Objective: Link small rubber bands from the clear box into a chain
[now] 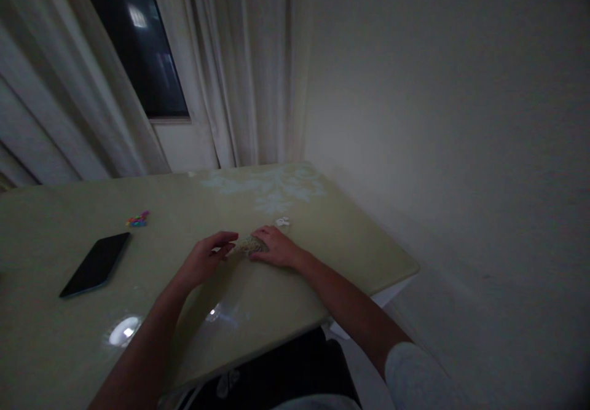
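Note:
A pale beige, rough-textured bundle (249, 246), perhaps of cord or strands, lies on the table between my hands. My right hand (276, 247) is curved over its right end, thumb on the near side and fingers on the far side. At its left end is my left hand (211, 255), with the fingers bent and the thumb apart from them. Whether the left fingertips touch the bundle is too dim to tell. Just beyond my right hand sits a small white item (283, 221), its kind unclear.
A dark tablet (96, 264) lies at the left on the glossy table (350, 238). Behind it is a small heap of colourful pieces (137, 219). Curtains (249, 66) and a dark window stand at the back, a plain wall (442, 121) at the right.

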A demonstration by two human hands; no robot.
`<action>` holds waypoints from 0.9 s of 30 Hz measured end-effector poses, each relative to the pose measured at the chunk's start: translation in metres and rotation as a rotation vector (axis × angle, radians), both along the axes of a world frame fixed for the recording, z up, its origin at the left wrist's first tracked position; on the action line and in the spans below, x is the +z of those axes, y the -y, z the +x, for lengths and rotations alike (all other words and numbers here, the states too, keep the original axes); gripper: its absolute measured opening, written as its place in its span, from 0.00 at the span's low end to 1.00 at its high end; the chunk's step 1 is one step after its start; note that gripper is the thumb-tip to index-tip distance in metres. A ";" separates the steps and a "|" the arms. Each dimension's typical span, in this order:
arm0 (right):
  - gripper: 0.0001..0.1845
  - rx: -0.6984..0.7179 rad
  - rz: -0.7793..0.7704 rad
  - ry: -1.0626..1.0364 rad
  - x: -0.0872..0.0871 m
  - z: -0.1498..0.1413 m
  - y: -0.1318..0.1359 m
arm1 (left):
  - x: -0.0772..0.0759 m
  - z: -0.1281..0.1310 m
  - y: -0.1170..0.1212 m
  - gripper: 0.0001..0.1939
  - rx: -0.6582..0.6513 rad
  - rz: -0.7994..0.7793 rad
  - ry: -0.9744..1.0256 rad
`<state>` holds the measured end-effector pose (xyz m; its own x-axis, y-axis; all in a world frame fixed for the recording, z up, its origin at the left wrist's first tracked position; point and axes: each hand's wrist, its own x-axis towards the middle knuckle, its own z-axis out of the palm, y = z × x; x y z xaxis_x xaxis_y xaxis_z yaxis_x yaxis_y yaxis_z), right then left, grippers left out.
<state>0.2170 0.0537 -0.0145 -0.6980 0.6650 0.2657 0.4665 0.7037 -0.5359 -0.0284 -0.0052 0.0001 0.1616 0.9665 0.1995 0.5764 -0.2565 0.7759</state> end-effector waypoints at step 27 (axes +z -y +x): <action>0.07 -0.163 0.062 -0.044 -0.008 -0.028 0.007 | -0.024 0.041 -0.007 0.13 0.089 0.154 -0.253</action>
